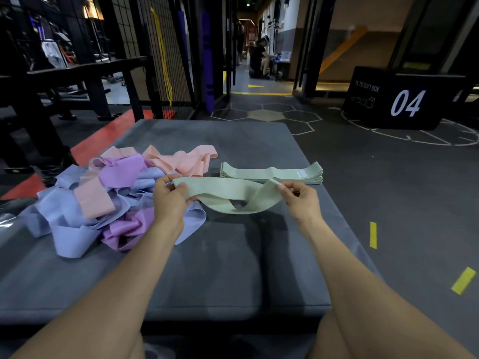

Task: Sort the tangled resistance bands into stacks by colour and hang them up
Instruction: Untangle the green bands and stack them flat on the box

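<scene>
Holding one green band (228,195) above the grey counter (233,268), we pinch its ends: left hand (169,195) on one, right hand (298,199) on the other, loop twisted between. Just beyond it: flat green stack (272,173). Left of it: tangled pile (103,200) of blue, purple and pink bands. Floor, far right: black box (404,99) marked 04.

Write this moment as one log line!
left hand: pinching green band | right hand: pinching it | green stack: behind | tangle: left, unsorted
</scene>
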### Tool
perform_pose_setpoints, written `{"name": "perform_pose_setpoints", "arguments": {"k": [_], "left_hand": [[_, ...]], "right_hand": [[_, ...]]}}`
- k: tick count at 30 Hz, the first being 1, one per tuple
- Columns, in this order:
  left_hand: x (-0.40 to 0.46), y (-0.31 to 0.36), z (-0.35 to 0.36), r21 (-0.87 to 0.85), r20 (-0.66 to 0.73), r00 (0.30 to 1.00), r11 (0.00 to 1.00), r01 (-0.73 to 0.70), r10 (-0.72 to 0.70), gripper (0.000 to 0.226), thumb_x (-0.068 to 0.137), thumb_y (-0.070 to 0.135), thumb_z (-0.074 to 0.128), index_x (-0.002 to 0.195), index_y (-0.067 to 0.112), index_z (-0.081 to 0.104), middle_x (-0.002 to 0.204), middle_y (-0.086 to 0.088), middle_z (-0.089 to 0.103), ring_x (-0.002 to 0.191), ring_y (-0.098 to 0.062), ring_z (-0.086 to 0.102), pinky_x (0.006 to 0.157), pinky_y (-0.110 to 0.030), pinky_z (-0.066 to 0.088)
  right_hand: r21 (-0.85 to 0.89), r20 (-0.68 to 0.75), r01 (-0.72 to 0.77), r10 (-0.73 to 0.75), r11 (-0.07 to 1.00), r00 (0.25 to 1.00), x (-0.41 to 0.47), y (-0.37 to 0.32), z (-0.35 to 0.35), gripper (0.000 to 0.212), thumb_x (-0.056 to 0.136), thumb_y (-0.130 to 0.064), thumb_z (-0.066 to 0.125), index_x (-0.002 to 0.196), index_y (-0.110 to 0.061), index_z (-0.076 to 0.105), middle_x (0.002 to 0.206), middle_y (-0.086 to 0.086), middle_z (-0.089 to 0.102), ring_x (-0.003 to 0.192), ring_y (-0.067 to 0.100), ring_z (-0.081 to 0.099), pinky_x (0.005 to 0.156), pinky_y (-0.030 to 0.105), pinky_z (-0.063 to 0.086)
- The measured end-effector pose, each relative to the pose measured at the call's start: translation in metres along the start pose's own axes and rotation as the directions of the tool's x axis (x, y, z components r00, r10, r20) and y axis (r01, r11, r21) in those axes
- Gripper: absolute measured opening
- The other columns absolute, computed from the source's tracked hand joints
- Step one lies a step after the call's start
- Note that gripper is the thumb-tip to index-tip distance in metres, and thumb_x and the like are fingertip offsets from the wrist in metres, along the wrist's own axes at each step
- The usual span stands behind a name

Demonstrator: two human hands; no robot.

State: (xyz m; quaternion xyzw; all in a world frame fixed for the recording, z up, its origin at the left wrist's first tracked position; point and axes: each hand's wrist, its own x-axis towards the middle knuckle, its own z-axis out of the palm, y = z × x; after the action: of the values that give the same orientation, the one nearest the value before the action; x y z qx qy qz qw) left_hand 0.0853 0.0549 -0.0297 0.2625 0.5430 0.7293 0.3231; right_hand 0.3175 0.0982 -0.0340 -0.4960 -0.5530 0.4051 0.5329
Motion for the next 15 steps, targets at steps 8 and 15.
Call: {"name": "perform_pose_setpoints", "arguments": {"k": [8,15], "left_hand": [[0.012,-0.007,-0.012,0.166,-0.054,0.999,0.986,0.015,-0.006,0.031,0.085,-0.005,0.047,0.073,0.022,0.057,0.077,0.001,0.056,0.079,-0.023,0.053,0.080,-0.037,0.049],[0.013,-0.007,-0.012,0.279,-0.180,0.983,0.960,0.007,0.045,0.020,0.083,0.001,0.049,0.099,0.006,0.060,0.080,-0.003,0.054,0.069,-0.019,0.048,0.064,-0.027,0.042]], "right_hand": [[0.202,-0.194,-0.132,0.172,0.970,0.966,0.008,0.006,-0.012,0.028,0.098,-0.013,0.046,0.072,-0.018,0.055,0.064,-0.001,0.048,0.056,0.011,0.041,0.054,0.024,0.037],[0.243,-0.219,-0.098,0.153,0.965,0.964,0.009,0.010,-0.016,0.029,0.098,-0.013,0.044,0.072,-0.019,0.055,0.066,-0.005,0.046,0.053,0.006,0.038,0.048,0.015,0.036]]}}
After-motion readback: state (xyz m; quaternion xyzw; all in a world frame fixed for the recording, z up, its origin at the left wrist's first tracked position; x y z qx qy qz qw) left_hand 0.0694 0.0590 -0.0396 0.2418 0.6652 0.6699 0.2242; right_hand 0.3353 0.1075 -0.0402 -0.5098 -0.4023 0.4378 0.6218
